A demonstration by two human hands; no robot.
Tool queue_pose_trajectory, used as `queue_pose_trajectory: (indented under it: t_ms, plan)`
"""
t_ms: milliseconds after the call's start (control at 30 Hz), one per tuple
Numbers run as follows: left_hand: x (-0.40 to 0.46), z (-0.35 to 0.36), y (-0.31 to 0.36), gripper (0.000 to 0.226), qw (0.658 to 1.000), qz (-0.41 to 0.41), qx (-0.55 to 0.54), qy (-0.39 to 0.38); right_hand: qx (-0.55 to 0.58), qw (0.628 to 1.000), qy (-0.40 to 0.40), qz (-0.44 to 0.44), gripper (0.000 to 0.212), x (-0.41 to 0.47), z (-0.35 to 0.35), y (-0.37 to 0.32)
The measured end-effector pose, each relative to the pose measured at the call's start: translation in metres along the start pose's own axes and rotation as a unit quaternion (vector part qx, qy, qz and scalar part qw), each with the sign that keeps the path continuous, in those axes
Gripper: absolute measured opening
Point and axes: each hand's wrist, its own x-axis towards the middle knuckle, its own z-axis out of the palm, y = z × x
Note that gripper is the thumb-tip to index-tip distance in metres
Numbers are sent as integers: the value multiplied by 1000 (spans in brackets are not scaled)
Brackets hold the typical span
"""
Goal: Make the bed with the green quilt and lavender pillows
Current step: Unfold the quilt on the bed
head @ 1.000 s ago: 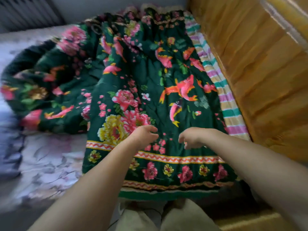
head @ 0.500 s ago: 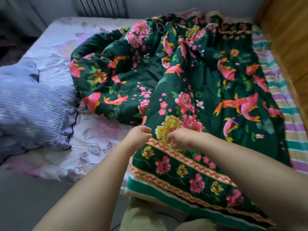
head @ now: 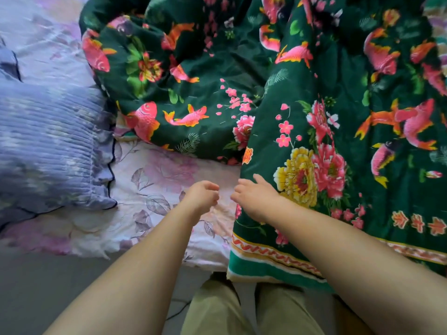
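Roughly half done, by judgement. Green quilt (head: 326, 97) flat on bed's right part, rest bunched upper middle; floral sheet (head: 154, 187) bare. Lavender pillow (head: 46, 146) at left edge. Left hand (head: 202, 194) loosely curled, empty; right hand (head: 254, 195) relaxed on quilt edge.

One quilt (head: 302, 93), one pillow (head: 48, 146), two hands (head: 202, 195).

Both forearms are bare with no sleeves showing, the left hand (head: 202, 195) and right hand (head: 255, 198) wear no rings or gloves, and below them the legs are in khaki trousers (head: 242, 310).
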Motion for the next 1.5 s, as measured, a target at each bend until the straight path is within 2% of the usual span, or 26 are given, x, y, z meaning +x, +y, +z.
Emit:
queue_pose_trajectory:
  t_ms: [100, 233, 300, 367, 433, 533, 633, 767, 867, 967, 1000, 1067, 1133, 1200, 1267, 1400, 1500]
  plan:
    - [17, 4, -10, 31, 1000, -18, -9, -11, -88, 994, -56, -28, 43, 30, 9, 4]
    - [34, 6, -20, 29, 999, -44, -10, -4, -222, 959, -156, -79, 59, 66, 24, 8]
    - [40, 6, -22, 29, 998, -54, -15, 3, -249, 946, -192, -72, 56, 73, 31, 14]
    - [44, 8, -22, 29, 998, -58, -15, 11, -276, 939, -189, -75, 43, 70, 34, 22]
    - [45, 14, -16, 29, 998, -61, -6, 19, -288, 940, -153, -100, 28, 60, 35, 34]
    - [44, 32, 0, 28, 998, -52, 19, 18, -220, 968, -79, -90, 21, 32, 35, 68]
    - [45, 58, 28, 28, 998, -35, 42, 11, -136, 990, -14, -38, 23, -13, 41, 119]
    - [45, 100, 75, 25, 996, 14, 91, -1, -63, 992, -5, 107, 22, -92, 68, 211]
    - [45, 128, 103, 25, 991, 44, 125, -10, -61, 962, -93, 249, 27, -168, 115, 279]
    - [48, 156, 121, 26, 987, 59, 149, -15, -55, 906, -202, 368, 29, -227, 171, 333]
    - [48, 165, 124, 25, 986, 59, 153, -23, -9, 889, -207, 409, 30, -235, 179, 341]
    - [48, 183, 129, 25, 984, 54, 161, -43, 66, 880, -169, 439, 30, -232, 178, 341]
    - [47, 196, 132, 27, 983, 48, 168, -50, 78, 906, -58, 412, 31, -207, 159, 326]
    - [47, 204, 135, 26, 981, 49, 179, -56, 135, 910, 58, 388, 38, -171, 133, 301]
    - [50, 205, 137, 27, 979, 53, 191, -54, 196, 912, 118, 340, 38, -131, 115, 271]
    - [60, 190, 137, 25, 979, 53, 194, -29, 211, 929, 183, 242, 35, -64, 92, 219]
    - [72, 166, 126, 26, 982, 32, 186, -7, 170, 956, 132, 199, 56, -22, 84, 193]
